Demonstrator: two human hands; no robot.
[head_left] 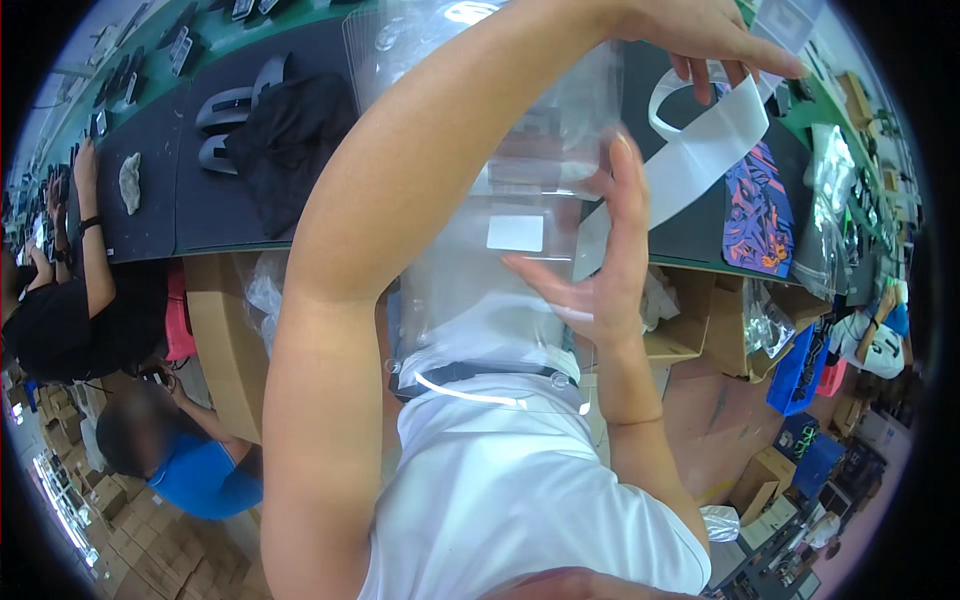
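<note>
Two hands of mine are up in front of me, and between them hangs the largest thing here, a clear plastic bag (pixel 500 200) that falls from near my left hand down to my waist. It is behind my left forearm, and I can see the dark table (pixel 200 200) through it. My right hand (pixel 600 270) stands upright against the right side of this bag, fingers stretched and a little spread, palm turned to the plastic; it is flat on the bag, not closed around it. A small white label (pixel 515 233) sits on the bag just left of this palm.

My left hand (pixel 705 35) is raised high, above and to the right of my right hand, because the arm crosses over. Its fingers curl downward and pinch the top of a white paper strip (pixel 700 150), which hangs from them in a loop and runs down slanted until it ends just beside my right fingers. I cannot tell if the same fingers grip also the edge of the bag.

Under the strip, right of my right hand, lies a flat item with orange and purple pattern (pixel 757 215). Far to the left of both hands, a black cloth (pixel 290 140) rests on the table, with grey curved parts (pixel 225 110) touching its left side, and a small grey lump (pixel 130 182) is further left.
</note>
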